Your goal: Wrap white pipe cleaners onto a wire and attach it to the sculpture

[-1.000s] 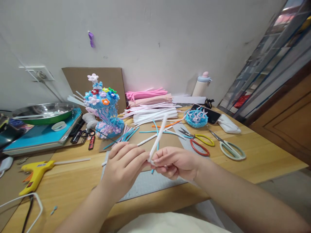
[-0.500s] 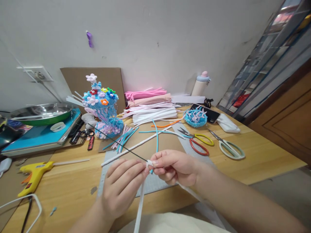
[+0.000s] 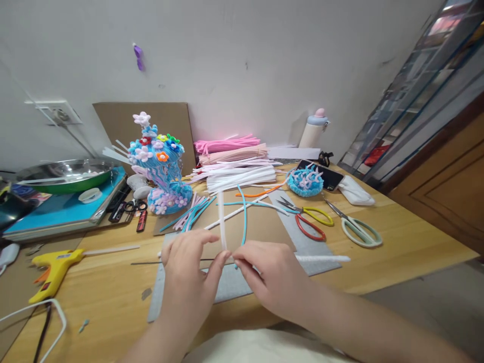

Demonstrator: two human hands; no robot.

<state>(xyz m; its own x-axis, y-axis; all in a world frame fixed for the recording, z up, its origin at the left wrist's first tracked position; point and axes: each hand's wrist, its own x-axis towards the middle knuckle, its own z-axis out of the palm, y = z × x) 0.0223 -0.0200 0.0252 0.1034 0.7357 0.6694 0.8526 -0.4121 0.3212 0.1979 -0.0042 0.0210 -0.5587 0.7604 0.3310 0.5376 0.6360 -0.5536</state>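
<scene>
Both hands meet low over the middle of the table. My left hand is closed around a thin dark rod that runs out to the left, nearly level; its thumb tip presses at the join. My right hand pinches a white pipe cleaner where it meets the rod. One stretch of it stands upright between the hands, slightly blurred. Another white fuzzy length sticks out to the right from behind my right hand. The fingertips mostly hide the join.
Blue and white pipe cleaners lie on the cardboard and grey mat. Red-yellow pliers-like scissors and pale green scissors lie right, near a blue woven piece. A flowered blue model and yellow glue gun are left.
The dark rod has swung from a slant to nearly level, pointing left. The white strand that hung below my hands now stands up, and another white length now points right.
</scene>
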